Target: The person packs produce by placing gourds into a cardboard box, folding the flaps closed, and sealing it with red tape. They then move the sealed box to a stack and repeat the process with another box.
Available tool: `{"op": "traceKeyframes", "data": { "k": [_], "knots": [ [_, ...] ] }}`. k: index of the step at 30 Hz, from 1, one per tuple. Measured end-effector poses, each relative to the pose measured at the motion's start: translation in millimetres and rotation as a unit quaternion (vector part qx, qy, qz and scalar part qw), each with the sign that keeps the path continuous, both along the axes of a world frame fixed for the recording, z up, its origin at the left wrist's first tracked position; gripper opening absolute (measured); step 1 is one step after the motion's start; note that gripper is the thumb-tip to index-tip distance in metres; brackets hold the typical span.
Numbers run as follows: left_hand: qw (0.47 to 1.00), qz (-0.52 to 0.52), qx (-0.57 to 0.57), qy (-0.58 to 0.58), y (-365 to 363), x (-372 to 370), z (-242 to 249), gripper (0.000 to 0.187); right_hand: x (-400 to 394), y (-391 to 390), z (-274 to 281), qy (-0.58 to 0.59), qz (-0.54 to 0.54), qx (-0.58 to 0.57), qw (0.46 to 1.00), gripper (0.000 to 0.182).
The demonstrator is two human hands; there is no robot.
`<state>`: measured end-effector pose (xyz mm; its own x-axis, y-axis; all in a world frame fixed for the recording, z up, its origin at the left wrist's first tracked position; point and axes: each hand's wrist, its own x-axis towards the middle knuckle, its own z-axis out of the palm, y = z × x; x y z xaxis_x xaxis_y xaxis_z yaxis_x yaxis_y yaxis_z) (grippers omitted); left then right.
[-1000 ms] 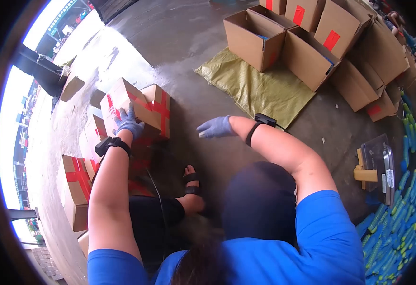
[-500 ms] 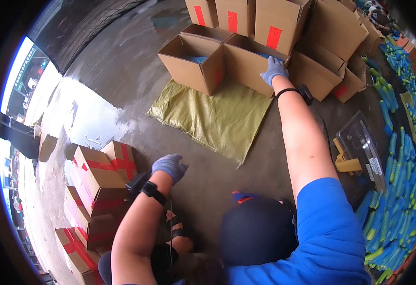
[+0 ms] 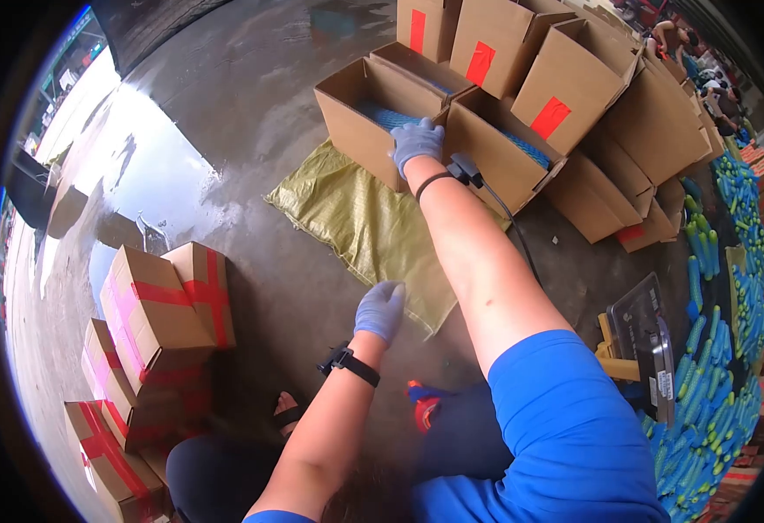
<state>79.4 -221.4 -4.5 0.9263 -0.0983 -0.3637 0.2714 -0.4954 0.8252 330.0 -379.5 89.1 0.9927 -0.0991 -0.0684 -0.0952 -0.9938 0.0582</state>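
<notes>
My right hand (image 3: 417, 144), in a grey-blue glove, grips the upper edge of an open cardboard box (image 3: 360, 139) at its near right corner. Blue netting (image 3: 388, 116) shows inside that box. Lower down, my gloved left hand (image 3: 380, 312) hangs in the air above the floor, fingers curled, with nothing visible in it. A second open box (image 3: 487, 152) stands just right of the gripped one, with blue netting inside too. Under the front of these boxes lies a yellow-green woven sack (image 3: 369, 222).
Taped cartons (image 3: 168, 305) are stacked at the left. More open boxes (image 3: 574, 87) stand at the back right. A scale-like device (image 3: 648, 349) sits at the right, beside a heap of green produce in blue net sleeves (image 3: 705, 418). People (image 3: 670, 39) are in the far corner.
My right hand has moved left from the second box to the edge of the first. My left hand has moved right, toward the sack, and its fingers have curled in. The view has shifted.
</notes>
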Motion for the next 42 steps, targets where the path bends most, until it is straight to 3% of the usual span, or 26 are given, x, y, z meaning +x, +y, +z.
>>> {"op": "traceKeyframes", "data": {
  "k": [2, 3, 6, 8, 10, 11, 14, 17, 18, 19, 22, 26, 28, 32, 34, 36, 38, 41, 42],
  "knots": [
    [0.998, 0.023, -0.054, -0.037, 1.3, 6.3, -3.9, 0.033, 1.8, -9.0, -4.1, 0.007, -0.008, -0.049, 0.999, 0.037],
    [0.998, 0.021, -0.042, -0.049, 1.2, 7.4, -2.5, 0.029, 0.8, -15.6, -18.9, -0.051, -0.004, -0.061, 0.997, 0.029],
    [0.998, 0.036, -0.045, -0.037, -1.4, 5.9, -19.9, 0.029, -12.3, -33.5, -37.5, 0.003, -0.1, 0.035, 0.994, 0.028],
    [0.998, 0.03, -0.046, -0.024, -7.9, -5.4, -24.4, 0.029, -28.7, -38.9, -43.3, 0.002, -0.105, 0.047, 0.993, 0.027],
    [0.986, 0.058, -0.156, -0.002, -23.6, -11.6, -27.0, 0.029, -37.6, -35.9, -46.6, -0.121, -0.085, 0.088, 0.985, 0.024],
    [0.987, 0.044, -0.153, -0.006, -27.5, -19.1, -27.0, 0.029, -39.1, -33.2, -50.2, -0.188, -0.043, 0.14, 0.971, 0.024],
    [0.992, -0.001, -0.117, -0.038, -23.5, -38.5, -48.4, 0.024, -24.6, -8.0, -40.2, -0.191, -0.022, 0.095, 0.977, 0.071],
    [0.991, 0.022, -0.131, -0.022, -11.9, -38.5, -64.9, 0.027, 3.8, 18.6, -29.8, -0.089, -0.034, 0.064, 0.993, 0.097],
    [0.99, 0.04, -0.13, -0.022, -8.5, -36.0, -62.1, 0.027, 15.1, 22.9, -39.0, -0.127, -0.058, 0.127, 0.982, 0.089],
    [0.991, 0.048, -0.121, -0.016, -7.0, -32.3, -54.4, 0.03, 24.5, 22.2, -20.2, -0.015, -0.124, 0.172, 0.977, 0.085],
    [0.991, 0.076, -0.11, 0.0, -0.6, -19.7, -8.5, 0.032, 26.6, 19.7, -17.1, -0.024, -0.105, 0.114, 0.988, 0.034],
    [0.991, 0.065, -0.115, -0.026, 1.2, -5.4, 13.1, 0.026, 15.8, 3.9, -33.0, -0.074, -0.085, 0.089, 0.99, 0.027],
    [0.966, 0.144, -0.216, -0.019, 5.5, -0.1, 16.0, 0.026, -7.9, -16.0, -36.1, -0.087, -0.08, 0.073, 0.99, 0.025],
    [0.914, 0.308, -0.196, -0.177, 26.1, 30.8, -4.6, 0.056, -104.4, -68.2, -41.9, -0.142, 0.112, 0.131, 0.975, 0.023],
    [0.915, 0.34, -0.065, -0.207, 40.2, 38.0, 21.2, 0.067, -163.7, -94.6, -40.8, -0.094, 0.13, 0.118, 0.98, 0.023],
    [0.92, 0.306, -0.094, -0.226, 40.7, 42.4, 23.8, 0.07, -230.5, -115.0, -32.7, -0.103, 0.144, 0.152, 0.973, 0.019],
    [0.96, 0.182, -0.149, -0.152, 24.8, 25.8, 35.7, 0.062, -297.9, -134.0, -31.3, -0.21, 0.212, 0.188, 0.936, 0.015],
    [0.971, 0.126, -0.06, -0.195, -1.1, -26.8, 25.5, 0.058, -391.8, -158.3, -18.0, -0.172, 0.177, 0.185, 0.951, 0.014],
    [0.975, 0.079, 0.002, -0.207, -11.8, -54.0, 50.6, 0.057, -422.4, -163.5, -14.2, -0.147, 0.163, 0.178, 0.959, 0.015]
  ]
}}
